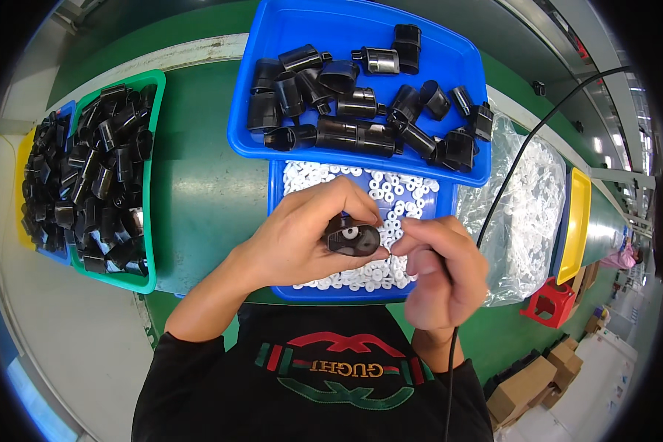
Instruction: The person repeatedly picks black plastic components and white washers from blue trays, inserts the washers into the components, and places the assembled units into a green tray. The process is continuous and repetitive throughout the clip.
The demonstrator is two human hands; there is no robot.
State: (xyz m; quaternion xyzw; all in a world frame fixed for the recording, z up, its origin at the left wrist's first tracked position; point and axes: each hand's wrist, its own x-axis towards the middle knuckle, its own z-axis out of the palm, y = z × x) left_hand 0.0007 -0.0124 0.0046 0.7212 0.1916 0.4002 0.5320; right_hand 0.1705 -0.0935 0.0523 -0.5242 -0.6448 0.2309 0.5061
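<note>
My left hand (302, 228) is wrapped round a glossy black plastic housing (355, 250), its open end facing up toward me. Inside that opening sits a small white ring (350, 233). Just to the right, my right hand (446, 269) is closed, its thumb and fingertips pinched together close to the left fingertips. Whatever is in that pinch is too small to make out. Beneath both hands lies a shallow blue tray (276, 214) with many loose white rings (331, 171) in it.
A larger blue bin (361, 18) of black housings stands beyond the ring tray. To the left is a green bin (155, 177) of similar parts. A clear plastic bag (523, 214) of white pieces and a yellow tray (576, 228) lie right. A black cable (512, 158) hangs across.
</note>
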